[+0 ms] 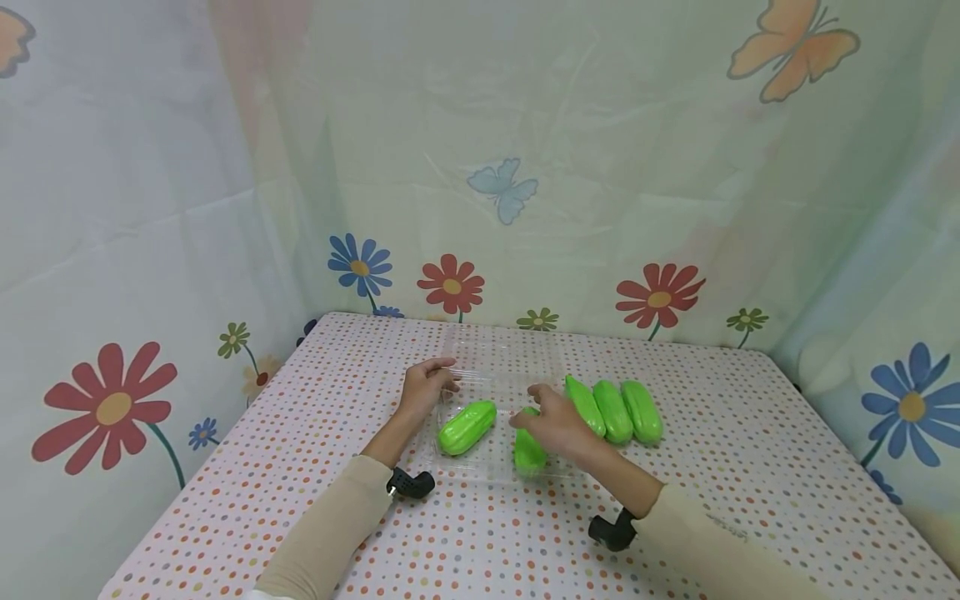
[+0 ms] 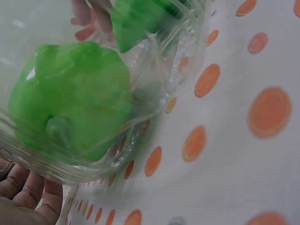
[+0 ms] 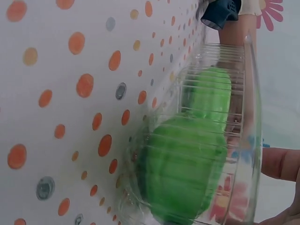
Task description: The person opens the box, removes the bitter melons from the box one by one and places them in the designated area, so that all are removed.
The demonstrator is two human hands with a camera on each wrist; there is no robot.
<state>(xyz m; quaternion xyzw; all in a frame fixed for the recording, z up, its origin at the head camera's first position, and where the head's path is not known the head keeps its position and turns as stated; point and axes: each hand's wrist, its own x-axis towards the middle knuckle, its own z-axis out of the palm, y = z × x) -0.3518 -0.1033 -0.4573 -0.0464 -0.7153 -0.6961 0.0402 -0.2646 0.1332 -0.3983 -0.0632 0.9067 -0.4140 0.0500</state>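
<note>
A clear plastic clamshell box [image 1: 480, 472] lies with its lid folded back. At its left edge, my left hand [image 1: 423, 390] grips the wall, fingers curled along the outside in the left wrist view. Inside the box, to the left, lies a glossy green ridged fruit [image 1: 467, 427], placed slantwise. A second green fruit [image 1: 529, 457] sits in the right part, partly hidden under my right hand [image 1: 558, 421]. That hand hovers with thumb and forefinger spread apart. In the right wrist view, its finger stands above the rim, apart from the green fruit [image 3: 185, 164] behind the ribbed wall.
Right of the box, a row of matching green fruits stands side by side: one [image 1: 585, 406] partly behind my right hand, another [image 1: 613, 412] and a third [image 1: 641, 412]. A dotted cloth [image 1: 720, 450] covers the table. A flowered curtain [image 1: 570, 233] hangs behind it.
</note>
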